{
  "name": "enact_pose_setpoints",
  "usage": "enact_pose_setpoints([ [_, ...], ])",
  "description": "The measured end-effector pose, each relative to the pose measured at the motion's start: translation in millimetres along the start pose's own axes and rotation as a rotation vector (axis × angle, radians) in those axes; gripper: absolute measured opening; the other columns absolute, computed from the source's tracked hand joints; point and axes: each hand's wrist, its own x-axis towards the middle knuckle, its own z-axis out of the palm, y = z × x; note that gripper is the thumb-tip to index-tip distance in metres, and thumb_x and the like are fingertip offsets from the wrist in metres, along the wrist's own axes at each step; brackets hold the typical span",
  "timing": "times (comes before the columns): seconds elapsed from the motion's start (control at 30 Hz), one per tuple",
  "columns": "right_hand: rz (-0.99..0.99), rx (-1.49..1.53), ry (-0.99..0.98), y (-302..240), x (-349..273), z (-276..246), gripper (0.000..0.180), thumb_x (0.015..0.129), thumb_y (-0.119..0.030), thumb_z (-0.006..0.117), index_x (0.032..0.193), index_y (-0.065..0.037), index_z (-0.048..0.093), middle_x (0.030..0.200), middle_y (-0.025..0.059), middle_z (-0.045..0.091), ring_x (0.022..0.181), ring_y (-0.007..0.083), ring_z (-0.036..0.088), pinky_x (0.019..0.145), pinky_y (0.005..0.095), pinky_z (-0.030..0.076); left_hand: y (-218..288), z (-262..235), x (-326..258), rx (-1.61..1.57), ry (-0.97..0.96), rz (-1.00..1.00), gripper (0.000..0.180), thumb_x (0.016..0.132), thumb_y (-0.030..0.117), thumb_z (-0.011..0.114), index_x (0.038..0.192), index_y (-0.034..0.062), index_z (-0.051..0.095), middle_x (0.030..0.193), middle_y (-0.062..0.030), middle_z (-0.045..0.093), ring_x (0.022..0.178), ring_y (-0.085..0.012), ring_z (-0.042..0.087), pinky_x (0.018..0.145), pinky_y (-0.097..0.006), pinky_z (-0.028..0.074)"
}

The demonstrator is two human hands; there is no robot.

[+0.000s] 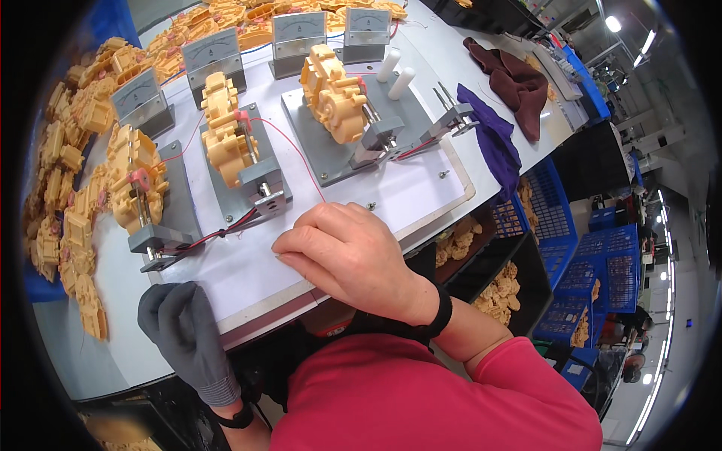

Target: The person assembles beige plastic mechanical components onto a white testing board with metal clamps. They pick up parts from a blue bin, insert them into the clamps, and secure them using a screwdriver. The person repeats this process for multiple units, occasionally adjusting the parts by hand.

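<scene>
My right hand (pixel 353 255) is bare and hovers over the white sheet near the board's front edge. Its thumb and fingers are bent together, hiding whatever is between them. A thin red wire (pixel 290 142) runs down to its knuckles from the middle fixture (pixel 243 190), which carries a cream plastic housing (pixel 222 135). My left hand (pixel 184 331), in a grey glove, curls at the table's front edge, its fingertips tucked out of sight. Just beyond it stands the left fixture (pixel 162 239) with another cream housing (pixel 124 177). A third housing (pixel 331 94) rests on the right fixture (pixel 301 135).
Several analog meters (pixel 299 37) line the back of the board. Piles of cream housings (pixel 64 158) lie left and behind. Two white pegs (pixel 402 83), a purple cloth (pixel 489 143) and a brown cloth (pixel 515 86) are at the right. Blue crates (pixel 553 218) stand beside the table.
</scene>
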Motion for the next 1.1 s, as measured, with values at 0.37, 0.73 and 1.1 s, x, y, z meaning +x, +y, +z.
enact_pose_setpoints([
  [0.37, 0.0, -0.001, 0.002, -0.2, 0.0, -1.1, 0.012, 0.082, -0.012, 0.075, 0.092, -0.012, 0.068, 0.083, 0.0002, 0.059, 0.074, 0.0201, 0.06, 0.065, 0.033, 0.044, -5.0, -0.4, -0.6, -0.03, -0.004, 0.028, 0.012, 0.086, 0.001, 0.066, 0.097, 0.0, 0.063, 0.11, -0.0116, 0.052, 0.109, -0.027, 0.05, 0.097, -0.038, 0.039],
  [0.73, -0.002, -0.002, 0.008, 0.9, -0.1, 1.5, 0.013, 0.082, -0.013, 0.075, 0.092, -0.013, 0.068, 0.084, -0.0005, 0.058, 0.073, 0.0196, 0.059, 0.064, 0.0331, 0.044, -6.1, -1.4, -0.6, -0.024, -0.013, 0.035, 0.014, 0.084, 0.0, 0.066, 0.098, 0.0, 0.063, 0.108, -0.0108, 0.052, 0.109, -0.0272, 0.049, 0.097, -0.038, 0.039],
  [1.1, -0.004, -0.012, 0.003, 1.2, -0.1, 1.5, 0.014, 0.081, -0.012, 0.076, 0.092, -0.013, 0.068, 0.084, -0.0006, 0.058, 0.073, 0.0194, 0.059, 0.064, 0.0327, 0.043, -6.0, -1.2, -0.1, -0.025, -0.009, 0.03, 0.013, 0.084, 0.0, 0.066, 0.097, 0.0004, 0.063, 0.108, -0.0104, 0.053, 0.11, -0.027, 0.049, 0.098, -0.038, 0.038],
])
